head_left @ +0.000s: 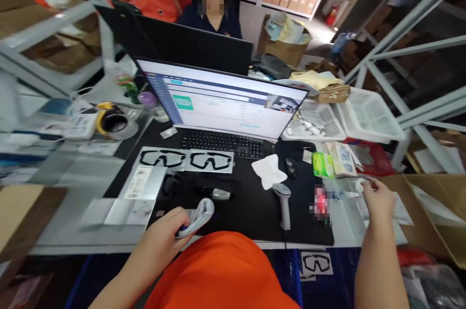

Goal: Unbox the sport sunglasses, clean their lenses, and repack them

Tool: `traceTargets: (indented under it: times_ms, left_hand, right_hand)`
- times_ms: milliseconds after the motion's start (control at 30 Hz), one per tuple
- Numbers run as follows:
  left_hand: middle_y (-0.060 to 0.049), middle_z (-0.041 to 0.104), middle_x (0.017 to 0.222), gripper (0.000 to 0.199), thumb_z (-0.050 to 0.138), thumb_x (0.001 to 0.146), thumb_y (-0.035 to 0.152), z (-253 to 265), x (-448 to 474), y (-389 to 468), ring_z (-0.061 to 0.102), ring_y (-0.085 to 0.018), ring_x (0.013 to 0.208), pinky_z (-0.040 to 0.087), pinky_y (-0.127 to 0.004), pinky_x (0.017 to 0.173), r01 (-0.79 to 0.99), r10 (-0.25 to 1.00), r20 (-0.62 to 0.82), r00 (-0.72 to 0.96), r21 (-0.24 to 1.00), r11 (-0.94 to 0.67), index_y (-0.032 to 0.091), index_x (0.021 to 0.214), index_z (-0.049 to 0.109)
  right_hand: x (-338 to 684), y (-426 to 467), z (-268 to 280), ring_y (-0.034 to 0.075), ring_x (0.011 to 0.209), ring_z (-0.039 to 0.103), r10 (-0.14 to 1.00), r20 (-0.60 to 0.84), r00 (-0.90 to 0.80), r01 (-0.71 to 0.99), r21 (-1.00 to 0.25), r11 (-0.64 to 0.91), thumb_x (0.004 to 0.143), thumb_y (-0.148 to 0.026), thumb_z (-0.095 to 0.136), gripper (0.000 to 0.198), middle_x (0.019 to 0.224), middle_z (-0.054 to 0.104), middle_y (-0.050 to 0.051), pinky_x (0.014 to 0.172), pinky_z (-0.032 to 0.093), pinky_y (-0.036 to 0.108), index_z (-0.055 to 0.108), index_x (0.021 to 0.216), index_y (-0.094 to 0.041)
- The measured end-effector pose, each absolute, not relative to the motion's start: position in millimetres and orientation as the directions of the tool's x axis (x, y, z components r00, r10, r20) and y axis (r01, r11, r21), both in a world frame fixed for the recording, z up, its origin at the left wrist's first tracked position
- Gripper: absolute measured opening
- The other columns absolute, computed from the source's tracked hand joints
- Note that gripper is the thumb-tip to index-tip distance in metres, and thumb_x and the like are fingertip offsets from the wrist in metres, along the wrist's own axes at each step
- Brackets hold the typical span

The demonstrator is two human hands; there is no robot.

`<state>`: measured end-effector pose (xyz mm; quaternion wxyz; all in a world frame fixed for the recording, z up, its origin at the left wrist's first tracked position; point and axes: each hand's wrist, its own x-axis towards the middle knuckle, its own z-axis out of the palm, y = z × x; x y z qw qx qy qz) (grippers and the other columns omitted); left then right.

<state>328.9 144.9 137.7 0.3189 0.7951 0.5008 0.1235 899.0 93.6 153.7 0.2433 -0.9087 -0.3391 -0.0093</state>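
My left hand (167, 229), at the front edge of the black desk mat (240, 216), is closed around a folded white cloth-like piece (202, 215) that curls over at its end. Far to the right, my right hand (379, 200) reaches over clear plastic and papers; its fingers are bent together, and whatever is between them is too small to make out. On the mat lie a pair of dark glasses (171, 183), a black item with a clear wrapped end (221, 194), a white cloth (268, 171) and a barcode scanner (284, 204).
Two cards with black goggle-frame shapes (211, 161) lie before the keyboard (223, 144) and monitor (225, 105). A mouse (291, 167) and a green packet (323, 164) are right. White baskets (371, 112) and an open cardboard box (433, 212) flank the desk. Another person (214, 22) sits opposite.
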Motion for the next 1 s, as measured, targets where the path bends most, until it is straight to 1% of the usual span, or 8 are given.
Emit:
traceTargets:
  times_ms: [100, 133, 200, 267, 433, 600, 767, 1000]
  left_hand:
    - [0.001, 0.056, 0.078, 0.018, 0.054, 0.089, 0.026, 145.8, 335.2, 143.3, 0.053, -0.014, 0.071, 0.039, -0.024, 0.066, 0.696, 0.860, -0.158, 0.486, 0.664, -0.272, 0.022, 0.073, 0.047]
    - [0.001, 0.055, 0.079, 0.018, 0.054, 0.088, 0.025, 147.8, 338.1, 142.5, 0.052, -0.015, 0.072, 0.038, -0.024, 0.067, 0.685, 0.853, -0.170, 0.493, 0.681, -0.260, 0.022, 0.073, 0.046]
    - [0.000, 0.053, 0.080, 0.019, 0.054, 0.088, 0.026, 150.3, 344.3, 140.7, 0.050, -0.016, 0.073, 0.037, -0.026, 0.068, 0.672, 0.844, -0.210, 0.493, 0.709, -0.216, 0.022, 0.072, 0.044]
    - [0.000, 0.053, 0.082, 0.021, 0.059, 0.084, 0.029, 149.7, 348.6, 138.6, 0.050, -0.017, 0.076, 0.037, -0.026, 0.069, 0.681, 0.839, -0.279, 0.468, 0.719, -0.141, 0.022, 0.073, 0.042]
    - [0.001, 0.055, 0.084, 0.034, 0.076, 0.065, 0.030, 136.9, 330.8, 129.1, 0.049, -0.017, 0.074, 0.033, -0.025, 0.065, 0.741, 0.802, -0.451, 0.391, 0.671, 0.016, 0.021, 0.077, 0.046]
    - [0.002, 0.048, 0.062, 0.040, 0.054, 0.089, 0.051, 122.4, 286.4, 113.0, 0.043, -0.015, 0.060, 0.022, -0.027, 0.056, 0.756, 0.662, -0.619, 0.423, 0.643, 0.118, 0.020, 0.065, 0.047]
    - [0.004, 0.037, 0.062, 0.052, 0.040, 0.094, 0.063, 111.7, 261.5, 109.3, 0.034, -0.012, 0.059, 0.021, -0.026, 0.055, 0.683, 0.565, -0.645, 0.515, 0.707, 0.184, 0.020, 0.065, 0.041]
    - [0.004, 0.028, 0.061, 0.054, 0.032, 0.097, 0.062, 104.0, 243.5, 123.6, 0.030, -0.011, 0.058, 0.020, -0.026, 0.054, 0.593, 0.586, -0.560, 0.586, 0.789, 0.160, 0.021, 0.063, 0.032]
  right_hand:
    - [799.8, 111.1, 140.6, 0.021, 0.081, 0.072, 0.849, 0.047, 0.526, 0.697, -0.597, -0.398, 0.098, -0.041, 0.054, 0.035, 0.104, 0.075, 0.010, 0.075, 0.060, 0.035, 0.067, 0.123, -0.019]
    - [757.1, 115.1, 134.3, 0.020, 0.081, 0.072, 0.967, -0.056, 0.249, 0.671, -0.709, -0.214, 0.095, -0.039, 0.058, 0.039, 0.111, 0.074, 0.011, 0.074, 0.059, 0.033, 0.064, 0.129, -0.020]
    - [672.4, 121.5, 121.6, 0.016, 0.079, 0.071, 0.947, -0.169, -0.273, 0.545, -0.839, 0.008, 0.088, -0.038, 0.070, 0.067, 0.133, 0.065, 0.013, 0.072, 0.058, 0.030, 0.045, 0.150, -0.025]
    - [605.6, 126.0, 111.4, 0.017, 0.088, 0.071, 0.873, -0.195, -0.447, 0.573, -0.812, 0.112, 0.082, -0.037, 0.079, 0.084, 0.143, 0.059, 0.012, 0.077, 0.056, 0.028, 0.038, 0.154, -0.026]
    - [559.9, 124.1, 94.0, 0.026, 0.092, 0.070, 0.823, -0.335, -0.458, 0.729, -0.672, 0.132, 0.093, -0.019, 0.060, 0.014, 0.094, 0.076, 0.012, 0.082, 0.047, 0.032, 0.074, 0.097, -0.016]
    - [587.8, 110.7, 77.0, 0.019, 0.070, 0.065, 0.803, -0.397, -0.445, 0.673, -0.740, 0.007, 0.092, -0.026, 0.063, 0.023, 0.068, 0.068, 0.004, 0.068, 0.040, 0.027, 0.066, 0.070, -0.019]
    - [600.0, 101.8, 63.1, 0.015, 0.053, 0.054, 0.826, -0.433, -0.361, 0.437, -0.861, -0.261, 0.093, -0.055, 0.057, 0.048, 0.055, 0.058, 0.001, 0.057, 0.039, 0.026, 0.055, 0.059, -0.020]
    - [599.5, 102.9, 37.6, 0.009, 0.042, 0.039, 0.840, -0.528, 0.128, -0.054, -0.849, -0.526, 0.081, -0.083, 0.049, 0.065, 0.048, 0.034, -0.008, 0.043, 0.031, 0.022, 0.030, 0.059, -0.025]
